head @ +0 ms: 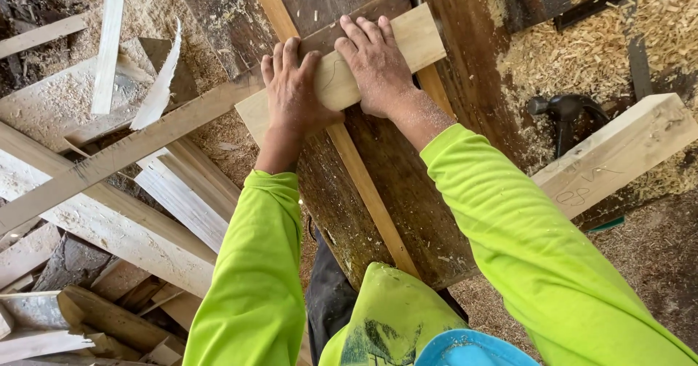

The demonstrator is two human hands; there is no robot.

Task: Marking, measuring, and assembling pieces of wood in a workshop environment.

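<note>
Here, a dark, worn workbench top runs up the middle of the view, with a narrow pale strip lying lengthwise along it. To the left, a heap of offcut boards and sawdust. To the right, a thick pale timber block angled across wood shavings; just behind it, a black hammer. Across the bench lies a short pale board, bearing a faint pencilled curve. The left hand presses flat on its left half, fingers extended and close together; the right hand presses flat beside it, fingers likewise extended, gripping nothing. Both sleeves are bright yellow-green.
</note>
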